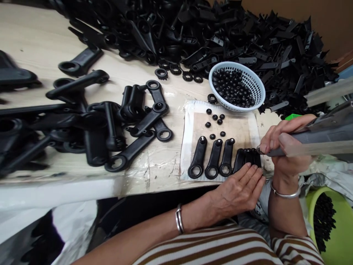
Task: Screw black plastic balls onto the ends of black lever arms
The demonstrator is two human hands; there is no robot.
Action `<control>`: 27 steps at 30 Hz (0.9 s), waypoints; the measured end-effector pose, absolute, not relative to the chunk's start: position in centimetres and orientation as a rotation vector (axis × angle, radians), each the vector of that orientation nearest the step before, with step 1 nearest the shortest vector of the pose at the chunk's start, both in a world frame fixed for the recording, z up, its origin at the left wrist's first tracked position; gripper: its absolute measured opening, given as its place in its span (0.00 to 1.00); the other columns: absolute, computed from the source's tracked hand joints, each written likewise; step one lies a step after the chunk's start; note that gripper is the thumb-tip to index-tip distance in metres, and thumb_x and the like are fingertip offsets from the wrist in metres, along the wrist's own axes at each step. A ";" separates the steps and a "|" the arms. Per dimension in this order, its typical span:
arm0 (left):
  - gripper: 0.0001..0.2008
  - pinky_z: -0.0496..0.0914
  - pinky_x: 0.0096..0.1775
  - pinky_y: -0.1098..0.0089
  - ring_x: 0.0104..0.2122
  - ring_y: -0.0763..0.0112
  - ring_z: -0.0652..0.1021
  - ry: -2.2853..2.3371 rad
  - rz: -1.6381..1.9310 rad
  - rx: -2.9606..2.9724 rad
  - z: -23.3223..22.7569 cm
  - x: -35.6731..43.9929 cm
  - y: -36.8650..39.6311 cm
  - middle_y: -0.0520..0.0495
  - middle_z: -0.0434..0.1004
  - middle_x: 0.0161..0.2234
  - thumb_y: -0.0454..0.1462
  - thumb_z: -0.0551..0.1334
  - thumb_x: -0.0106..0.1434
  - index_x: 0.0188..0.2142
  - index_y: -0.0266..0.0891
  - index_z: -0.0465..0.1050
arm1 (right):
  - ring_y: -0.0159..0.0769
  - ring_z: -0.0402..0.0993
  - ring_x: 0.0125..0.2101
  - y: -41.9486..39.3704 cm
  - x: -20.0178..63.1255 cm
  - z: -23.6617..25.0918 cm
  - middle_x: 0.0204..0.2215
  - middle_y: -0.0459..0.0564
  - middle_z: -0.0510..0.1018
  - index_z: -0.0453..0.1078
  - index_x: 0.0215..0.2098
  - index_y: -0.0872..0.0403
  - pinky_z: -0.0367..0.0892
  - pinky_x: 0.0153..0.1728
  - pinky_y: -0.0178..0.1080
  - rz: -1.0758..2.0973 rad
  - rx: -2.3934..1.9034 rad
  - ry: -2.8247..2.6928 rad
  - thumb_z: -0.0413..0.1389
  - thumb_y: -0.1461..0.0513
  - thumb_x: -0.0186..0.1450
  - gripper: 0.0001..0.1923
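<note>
My left hand point(242, 187) lies over the lower ends of a tight row of black crank handles point(241, 158), its fingers together and pressed on them; the thumb is hidden. Closed around a long grey tool point(325, 127), which looks like a power screwdriver and is partly blurred, my right hand point(289, 147) brings its tip to the upper end of the row. Left of the row, three crank handles point(211, 158) lie side by side on a white-edged cloth point(190, 114), ring ends toward me, bright metal at the far ends. Several small black knobs point(214, 117) sit above them.
A light blue basket point(260, 90) of round black knobs stands behind the cloth. Large heaps of black plastic parts point(165, 33) cover the back. More crank handles point(143, 151) are piled at left, near black rings point(161, 73). A yellow-green bucket point(342, 224) with black pieces is at lower right.
</note>
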State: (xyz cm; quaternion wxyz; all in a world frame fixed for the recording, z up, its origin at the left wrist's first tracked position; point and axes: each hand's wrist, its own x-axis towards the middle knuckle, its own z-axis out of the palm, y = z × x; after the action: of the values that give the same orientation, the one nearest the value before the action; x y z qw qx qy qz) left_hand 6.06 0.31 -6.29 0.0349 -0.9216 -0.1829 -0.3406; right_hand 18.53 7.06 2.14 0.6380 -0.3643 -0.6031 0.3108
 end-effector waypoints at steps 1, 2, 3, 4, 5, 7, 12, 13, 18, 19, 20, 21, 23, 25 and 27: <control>0.15 0.69 0.58 0.58 0.52 0.60 0.78 -0.561 -1.043 -2.829 -6.4 6.2 0.3 0.35 0.76 0.52 0.30 0.54 0.67 0.51 0.28 0.72 | 0.28 0.61 0.11 7.1 18.7 2.1 0.15 0.36 0.67 0.72 0.33 0.48 0.59 0.10 0.33 0.714 -0.844 -1.368 0.63 0.63 0.57 0.07; 0.15 0.69 0.58 0.58 0.52 0.60 0.77 -0.563 -1.048 -2.821 -6.6 6.3 0.2 0.34 0.76 0.52 0.30 0.54 0.67 0.51 0.28 0.72 | 0.28 0.61 0.11 7.1 18.8 2.2 0.15 0.36 0.66 0.72 0.34 0.49 0.58 0.10 0.33 0.727 -0.848 -1.360 0.64 0.62 0.56 0.08; 0.15 0.69 0.58 0.58 0.52 0.60 0.77 -0.571 -1.062 -2.810 -6.7 6.4 0.2 0.34 0.76 0.52 0.30 0.55 0.67 0.51 0.28 0.72 | 0.28 0.61 0.11 7.1 19.0 2.3 0.14 0.36 0.66 0.72 0.35 0.49 0.58 0.10 0.33 0.745 -0.848 -1.353 0.64 0.61 0.56 0.09; 0.14 0.69 0.57 0.58 0.52 0.60 0.78 -0.582 -1.088 -2.795 -6.8 6.6 0.1 0.35 0.76 0.52 0.29 0.55 0.67 0.51 0.28 0.72 | 0.29 0.61 0.11 7.1 19.1 2.4 0.14 0.36 0.66 0.72 0.34 0.50 0.58 0.10 0.33 0.762 -0.845 -1.341 0.65 0.61 0.55 0.10; 0.14 0.69 0.57 0.58 0.51 0.61 0.78 -0.599 -1.119 -2.778 -6.9 6.7 0.1 0.35 0.77 0.51 0.29 0.55 0.67 0.50 0.29 0.73 | 0.28 0.62 0.11 7.0 19.1 2.5 0.13 0.36 0.67 0.72 0.34 0.50 0.58 0.10 0.33 0.769 -0.845 -1.315 0.64 0.61 0.54 0.10; 0.13 0.69 0.57 0.60 0.50 0.62 0.79 -0.634 -1.163 -2.752 -6.9 6.9 0.2 0.38 0.78 0.49 0.29 0.54 0.68 0.48 0.30 0.74 | 0.28 0.63 0.11 6.7 19.2 2.8 0.14 0.36 0.67 0.71 0.33 0.51 0.60 0.11 0.32 0.737 -0.845 -1.253 0.63 0.63 0.53 0.09; 0.13 0.70 0.56 0.61 0.49 0.63 0.79 -0.643 -1.147 -2.764 -6.4 6.9 0.4 0.39 0.79 0.49 0.30 0.54 0.68 0.47 0.31 0.74 | 0.27 0.62 0.11 6.3 19.2 2.8 0.14 0.36 0.66 0.70 0.33 0.50 0.61 0.10 0.31 0.672 -0.805 -1.298 0.62 0.63 0.54 0.08; 0.13 0.70 0.56 0.61 0.49 0.63 0.79 -0.644 -1.151 -2.768 -6.4 6.8 0.4 0.40 0.79 0.48 0.30 0.53 0.68 0.47 0.30 0.75 | 0.27 0.61 0.11 6.3 19.2 2.7 0.13 0.36 0.65 0.70 0.32 0.50 0.60 0.10 0.31 0.667 -0.793 -1.312 0.62 0.63 0.54 0.08; 0.13 0.69 0.57 0.61 0.50 0.63 0.79 -0.642 -1.136 -2.794 -6.3 6.7 0.4 0.39 0.79 0.49 0.30 0.53 0.69 0.47 0.30 0.74 | 0.27 0.59 0.10 6.6 19.4 3.4 0.13 0.36 0.65 0.71 0.32 0.49 0.58 0.09 0.32 0.661 -0.782 -1.334 0.63 0.63 0.53 0.08; 0.13 0.69 0.57 0.61 0.50 0.63 0.78 -0.640 -1.120 -2.799 -6.3 6.7 0.4 0.39 0.78 0.49 0.30 0.53 0.69 0.48 0.30 0.74 | 0.27 0.58 0.10 6.6 19.4 3.7 0.13 0.36 0.65 0.72 0.31 0.49 0.57 0.09 0.32 0.669 -0.774 -1.353 0.63 0.62 0.52 0.08; 0.13 0.68 0.57 0.60 0.50 0.63 0.78 -0.640 -1.103 -2.805 -6.3 6.7 0.4 0.38 0.78 0.50 0.30 0.53 0.69 0.48 0.30 0.74 | 0.27 0.58 0.10 6.5 19.4 4.0 0.13 0.36 0.65 0.72 0.31 0.49 0.57 0.08 0.32 0.680 -0.765 -1.367 0.64 0.62 0.52 0.09; 0.13 0.68 0.58 0.60 0.51 0.63 0.78 -0.640 -1.090 -2.809 -6.3 6.7 0.4 0.38 0.78 0.50 0.30 0.53 0.68 0.48 0.30 0.73 | 0.27 0.58 0.10 6.4 19.3 4.3 0.13 0.36 0.65 0.72 0.32 0.49 0.57 0.08 0.32 0.686 -0.755 -1.373 0.64 0.62 0.52 0.09; 0.13 0.68 0.58 0.61 0.51 0.63 0.78 -0.646 -1.088 -2.816 -6.2 6.6 0.4 0.39 0.78 0.50 0.29 0.53 0.68 0.48 0.30 0.74 | 0.27 0.58 0.10 6.2 18.9 4.8 0.13 0.37 0.65 0.71 0.32 0.49 0.58 0.09 0.33 0.685 -0.761 -1.354 0.64 0.62 0.52 0.10; 0.13 0.69 0.57 0.61 0.50 0.63 0.78 -0.649 -1.108 -2.816 -6.1 6.6 0.5 0.40 0.78 0.49 0.29 0.53 0.69 0.47 0.31 0.74 | 0.27 0.59 0.10 5.9 18.5 4.8 0.14 0.36 0.64 0.70 0.33 0.49 0.59 0.10 0.33 0.648 -0.796 -1.295 0.62 0.62 0.53 0.09; 0.14 0.69 0.56 0.62 0.49 0.64 0.79 -0.648 -1.125 -2.809 -6.0 6.5 0.5 0.41 0.79 0.49 0.30 0.53 0.69 0.47 0.31 0.75 | 0.27 0.58 0.11 5.8 18.0 4.5 0.14 0.36 0.63 0.69 0.33 0.49 0.59 0.10 0.33 0.602 -0.807 -1.242 0.59 0.63 0.54 0.08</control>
State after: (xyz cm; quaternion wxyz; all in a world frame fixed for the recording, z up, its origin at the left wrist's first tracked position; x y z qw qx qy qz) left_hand 6.52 0.52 -6.00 0.0234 -0.9075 -0.2092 -0.3635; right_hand 18.00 5.78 4.55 0.6971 -0.3621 -0.5569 0.2698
